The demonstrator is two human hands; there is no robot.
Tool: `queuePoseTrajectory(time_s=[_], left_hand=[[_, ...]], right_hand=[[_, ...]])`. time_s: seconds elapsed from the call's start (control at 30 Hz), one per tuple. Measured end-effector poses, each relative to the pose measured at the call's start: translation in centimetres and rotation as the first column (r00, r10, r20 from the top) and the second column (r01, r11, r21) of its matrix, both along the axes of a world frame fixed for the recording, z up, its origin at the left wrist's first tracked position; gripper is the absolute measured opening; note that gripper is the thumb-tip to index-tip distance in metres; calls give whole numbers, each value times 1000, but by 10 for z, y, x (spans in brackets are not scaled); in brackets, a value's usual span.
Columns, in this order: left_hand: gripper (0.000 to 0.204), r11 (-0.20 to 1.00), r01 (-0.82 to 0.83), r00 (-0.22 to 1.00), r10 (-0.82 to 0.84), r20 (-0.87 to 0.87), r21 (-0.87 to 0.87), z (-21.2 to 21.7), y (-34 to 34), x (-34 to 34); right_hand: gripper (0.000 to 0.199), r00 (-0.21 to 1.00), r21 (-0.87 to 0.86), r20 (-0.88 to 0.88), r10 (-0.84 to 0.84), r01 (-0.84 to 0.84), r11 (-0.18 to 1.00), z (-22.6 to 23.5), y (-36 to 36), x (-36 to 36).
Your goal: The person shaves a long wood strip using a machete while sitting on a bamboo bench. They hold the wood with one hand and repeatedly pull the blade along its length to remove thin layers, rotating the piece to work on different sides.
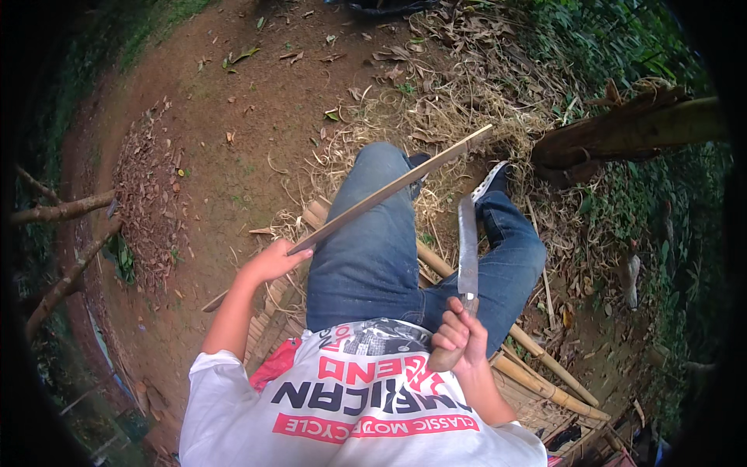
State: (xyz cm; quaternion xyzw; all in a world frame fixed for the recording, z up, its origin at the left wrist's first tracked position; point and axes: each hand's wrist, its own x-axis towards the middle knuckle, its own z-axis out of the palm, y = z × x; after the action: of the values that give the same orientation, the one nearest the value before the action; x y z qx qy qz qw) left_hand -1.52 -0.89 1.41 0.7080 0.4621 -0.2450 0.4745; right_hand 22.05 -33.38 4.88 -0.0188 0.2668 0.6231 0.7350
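Bamboo, split into a long pale strip (389, 191), runs from the left hand (272, 261) up and away to the right, crossing above the thigh in blue jeans (369, 249). That hand is clenched around the near end of the strip, close to the knee, so that the free length slants out over the leg and its far tip hangs over dry straw (451, 101); held low like this, the strip seems braced against the leg for steadiness. The right hand (459, 338) is wrapped tight around the handle of a long knife (468, 249), whose grey blade points away from the body, upright in the view and just right of the strip, not touching it as far as I can tell. Beneath the legs lie bamboo poles (545, 362) on bare brown earth, with a cut log (622, 132) far right.
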Motion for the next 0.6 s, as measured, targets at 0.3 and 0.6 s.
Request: queuePoseTrajectory(time_s=[0.3, 0.6], left_hand=[[57, 989, 134, 990, -136, -30, -55, -22, 19, -10], [63, 995, 95, 995, -96, -28, -13, -9, 12, 0]], right_hand=[[30, 524, -451, 718, 459, -152, 880, -43, 39, 71], [25, 241, -700, 683, 689, -51, 712, -68, 80, 149]])
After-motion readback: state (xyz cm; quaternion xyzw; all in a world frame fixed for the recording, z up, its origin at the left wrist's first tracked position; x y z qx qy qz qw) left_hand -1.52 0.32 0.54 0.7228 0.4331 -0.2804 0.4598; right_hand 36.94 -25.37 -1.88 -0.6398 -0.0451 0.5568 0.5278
